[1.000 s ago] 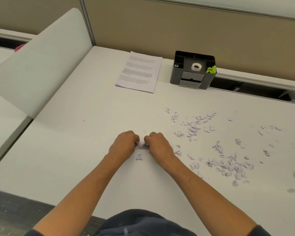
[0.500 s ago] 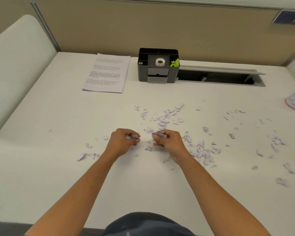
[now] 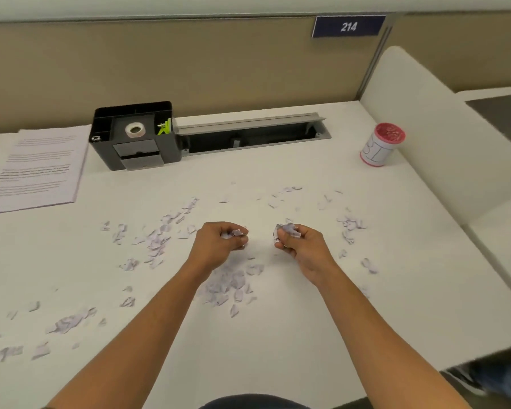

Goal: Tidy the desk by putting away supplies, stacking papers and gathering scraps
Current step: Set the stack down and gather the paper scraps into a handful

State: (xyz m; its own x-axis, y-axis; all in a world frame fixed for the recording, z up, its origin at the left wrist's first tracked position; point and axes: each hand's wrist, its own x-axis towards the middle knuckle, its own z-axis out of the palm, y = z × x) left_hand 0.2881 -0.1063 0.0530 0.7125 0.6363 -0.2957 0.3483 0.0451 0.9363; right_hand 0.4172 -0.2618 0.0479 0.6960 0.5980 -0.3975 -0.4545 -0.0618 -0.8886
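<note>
From the head camera, both bare hands were held low over the white laminate desk [image 3: 278,335], a short gap between them. The left hand [image 3: 219,245] had its fingers curled tightly round a small wad of torn pale-lilac paper scraps [image 3: 236,233], which poked out between thumb and forefinger. The right hand [image 3: 300,246] was curled the same way round its own crumpled bunch of scraps [image 3: 286,230], the paper bulging out at the fingertips.

Loose torn paper scraps [image 3: 227,286] lay scattered over the desk — a dense patch just under and between the wrists, a long trail to the left of the left hand, a thinner scatter beyond and to the right of the right hand, and more near the lower left edge.

At the back left lay a neat stack of printed white paper sheets [image 3: 36,169], flat on the desk. Just beside it to the right stood a black plastic desk organiser [image 3: 136,137] with a small white roll of tape [image 3: 135,130] resting on its top and a lime-green clip [image 3: 164,128] in its right compartment. Behind the organiser ran a grey metal cable trough [image 3: 248,131] set into the desk, its lid standing open. Near the right rear corner stood a white cylindrical cup with a red rim [image 3: 381,144], well apart from the hands — its contents could not be made out. A blue sign reading 214 [image 3: 348,26] hung on the beige partition wall [image 3: 219,69].
</note>
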